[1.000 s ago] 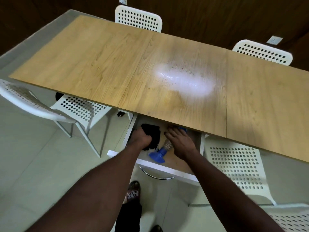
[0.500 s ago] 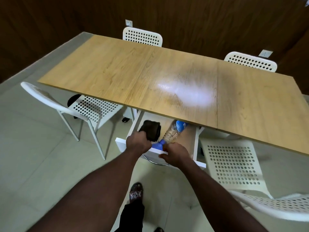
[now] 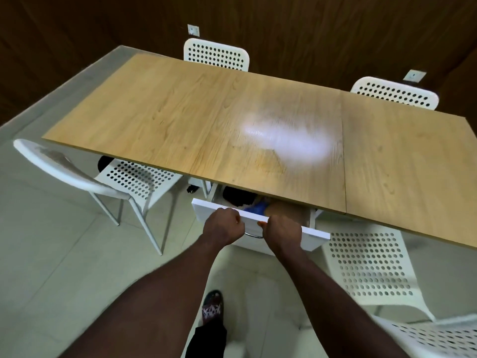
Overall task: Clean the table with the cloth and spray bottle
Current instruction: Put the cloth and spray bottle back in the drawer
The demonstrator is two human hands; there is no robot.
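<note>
The wooden table [image 3: 180,120] has a bright glare patch near its middle. Under its near edge a white drawer [image 3: 313,237] stands partly open. Inside lie a black cloth [image 3: 238,197] and the blue head of a spray bottle [image 3: 255,208], both mostly hidden by the tabletop. My left hand [image 3: 224,224] and my right hand [image 3: 282,231] are both curled on the top edge of the drawer front, side by side, above its metal handle. Neither hand holds the cloth or the bottle.
White perforated chairs stand around the table: one at the left [image 3: 134,179], one at the near right [image 3: 369,270], two on the far side [image 3: 216,55]. My foot [image 3: 213,306] is on the tiled floor below the drawer.
My left hand has let go of the cloth and my right hand has left the bottle. Both hands now grip the drawer front, and the drawer has slid further in.
</note>
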